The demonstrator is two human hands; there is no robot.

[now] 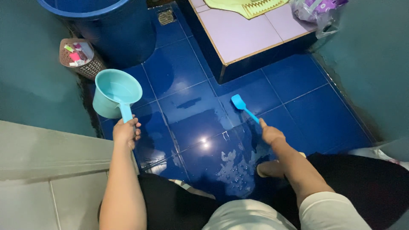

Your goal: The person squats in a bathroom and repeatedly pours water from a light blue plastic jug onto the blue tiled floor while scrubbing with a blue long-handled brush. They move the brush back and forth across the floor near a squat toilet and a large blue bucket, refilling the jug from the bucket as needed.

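Left hand [126,133] grips raised dipper [116,92]; right hand [271,135] grips brush [243,106]; centre floor [294,76] wet and soapy, edges unscrubbed.

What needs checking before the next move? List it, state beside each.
1. Left hand grips the dipper handle: ok.
2. Dipper upright, not tipping: ok.
3. Water in dipper: cannot tell.
4. Right hand holds the brush, head down at the floor: ok.
5. Floor wet and soapy ahead of the knees: ok.
6. Drain free of blockage: cannot tell.
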